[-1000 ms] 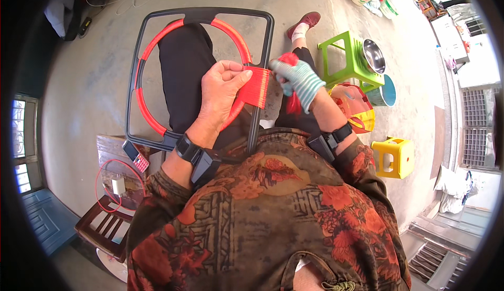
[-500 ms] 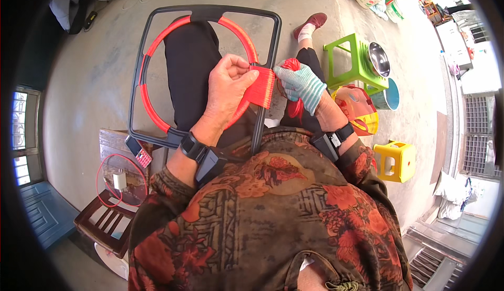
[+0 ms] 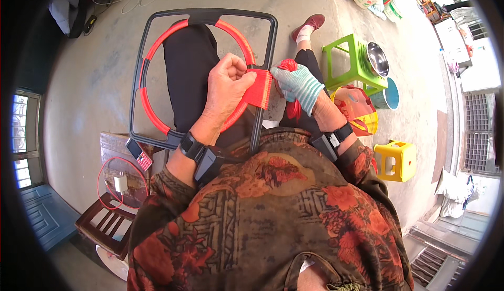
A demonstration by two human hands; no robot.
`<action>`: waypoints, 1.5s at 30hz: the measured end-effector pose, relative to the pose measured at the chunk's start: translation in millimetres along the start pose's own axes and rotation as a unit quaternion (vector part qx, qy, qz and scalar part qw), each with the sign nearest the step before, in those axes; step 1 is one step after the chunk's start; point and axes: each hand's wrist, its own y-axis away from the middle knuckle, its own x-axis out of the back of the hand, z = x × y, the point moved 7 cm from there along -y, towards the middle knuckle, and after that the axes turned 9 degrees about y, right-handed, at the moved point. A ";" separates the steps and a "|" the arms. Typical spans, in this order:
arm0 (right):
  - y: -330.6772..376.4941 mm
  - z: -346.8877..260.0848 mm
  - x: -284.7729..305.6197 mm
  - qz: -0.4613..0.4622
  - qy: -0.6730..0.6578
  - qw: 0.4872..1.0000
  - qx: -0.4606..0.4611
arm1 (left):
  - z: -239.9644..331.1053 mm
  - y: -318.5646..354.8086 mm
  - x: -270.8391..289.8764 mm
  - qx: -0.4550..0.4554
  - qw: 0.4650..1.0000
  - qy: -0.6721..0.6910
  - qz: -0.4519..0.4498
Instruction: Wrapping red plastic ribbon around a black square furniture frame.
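Across my legs rests a black rectangular frame (image 3: pixel 236 12), with a ring (image 3: pixel 164 38) inside it wound in red cord. At the right side, a broad red cord band (image 3: pixel 260 92) spans from the ring to the frame's bar. My bare left hand (image 3: pixel 223 91) is closed at the band's left edge, thumb pressed on it and fingers curled. Just right of the bar, my right hand (image 3: pixel 302 85), in a blue-and-white striped glove, is closed around a bundle of red cord (image 3: pixel 287 65). Loose red strands hang below the glove. The fingertips of that hand are partly hidden.
A green stool (image 3: pixel 346 60) with a metal bowl (image 3: pixel 377 59) stands to the right, by a red-and-yellow bag (image 3: pixel 359 115) and a yellow stool (image 3: pixel 401 160). At lower left are a wooden chair (image 3: pixel 105 222), a phone (image 3: pixel 135 148) and a red cord loop (image 3: pixel 101 183).
My gloved right hand has moved slightly left, closer to the frame's bar. The top of the frame sits a little lower. My left hand keeps its place on the band.
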 end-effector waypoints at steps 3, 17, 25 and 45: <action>2.7 0.5 -1.8 -0.035 -0.029 0.999 0.003 | 0.8 1.0 -0.1 0.000 0.999 -0.038 -0.028; 14.6 32.0 75.3 -0.010 -0.309 0.946 0.098 | -21.0 1.1 -17.0 0.178 0.945 0.265 -0.066; 37.5 212.1 297.1 0.230 -0.521 0.802 0.184 | -9.3 7.5 -27.4 0.220 0.943 0.227 -0.108; -47.0 2.9 -18.8 -0.048 0.178 0.946 0.267 | -34.0 4.8 -3.7 0.206 0.951 0.231 0.009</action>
